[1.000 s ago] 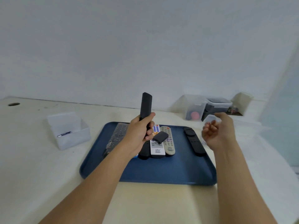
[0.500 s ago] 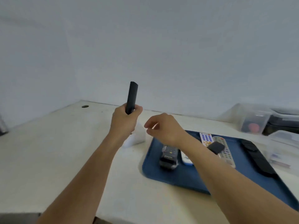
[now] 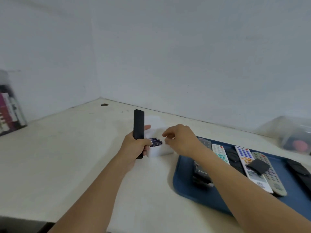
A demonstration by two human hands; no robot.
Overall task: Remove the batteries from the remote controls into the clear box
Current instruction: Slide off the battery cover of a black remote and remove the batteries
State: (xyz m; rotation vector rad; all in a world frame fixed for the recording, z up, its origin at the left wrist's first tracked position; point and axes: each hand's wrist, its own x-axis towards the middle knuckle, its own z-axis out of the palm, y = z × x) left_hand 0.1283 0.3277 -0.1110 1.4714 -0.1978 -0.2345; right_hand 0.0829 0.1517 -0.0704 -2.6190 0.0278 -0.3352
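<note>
Left hand [image 3: 134, 145] grips a slim black remote [image 3: 138, 126] upright, just left of the small clear plastic box [image 3: 159, 151] (dark batteries [image 3: 155, 142] inside). Right hand [image 3: 182, 140] hovers over it, fingers loosely curled, holding nothing visible. Blue tray [image 3: 183, 182] of remotes sits right.

Brightness: even, soft indoor light; the white wall [image 3: 185, 56] reads pale grey-blue, nothing is blown out.
Light source: not in view; it seems diffuse and from above.
Shadows: faint and soft-edged; a weak one lies on the tabletop [image 3: 67, 157] under the near-left forearm, a darker one under the near edge of the blue tray [image 3: 183, 187].
Glare: none that shows.
Blur: the far-left stack of books [image 3: 10, 111] and the far-right plastic container [image 3: 289, 133] are smeared; the batteries [image 3: 155, 142] are small but legible.
Distortion: wide-angle; the tabletop's edges bow and forearms stretch toward the near corners.
</note>
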